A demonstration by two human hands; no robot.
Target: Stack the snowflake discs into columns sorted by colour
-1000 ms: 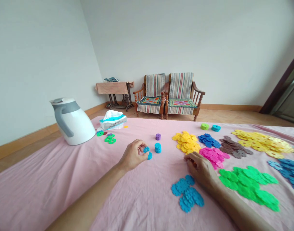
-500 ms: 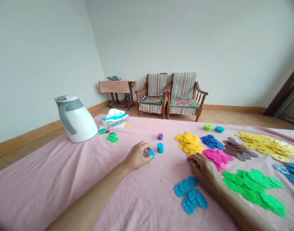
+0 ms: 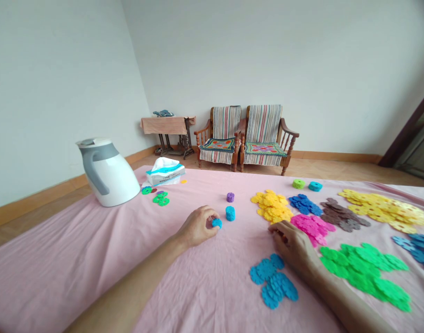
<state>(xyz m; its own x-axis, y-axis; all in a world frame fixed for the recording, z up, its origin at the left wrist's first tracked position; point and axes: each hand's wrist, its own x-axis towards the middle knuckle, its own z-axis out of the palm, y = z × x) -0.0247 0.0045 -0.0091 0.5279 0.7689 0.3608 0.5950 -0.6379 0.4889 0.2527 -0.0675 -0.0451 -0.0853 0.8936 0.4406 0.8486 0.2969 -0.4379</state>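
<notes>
My left hand (image 3: 197, 226) rests on the pink cloth (image 3: 94, 259), its fingers curled round a small stack of light-blue discs (image 3: 217, 223). A taller light-blue stack (image 3: 230, 213) stands just right of it, and a purple stack (image 3: 230, 197) lies further back. My right hand (image 3: 292, 245) lies knuckles-up with its fingers curled under, between a flat pile of light-blue discs (image 3: 272, 280) and a pink pile (image 3: 311, 226). What the right hand's fingers hold is hidden.
A white kettle (image 3: 106, 171) and a tissue pack (image 3: 164, 171) stand at the left, with green discs (image 3: 161, 199) beside them. Yellow (image 3: 272, 206), dark-blue (image 3: 304, 203), brown (image 3: 340, 215) and green (image 3: 364, 268) piles fill the right. Two wooden chairs (image 3: 245, 138) stand behind.
A loose light-blue disc held in my left fingers has been pressed onto the small stack, and the hand has closed on it. My right hand has barely moved.
</notes>
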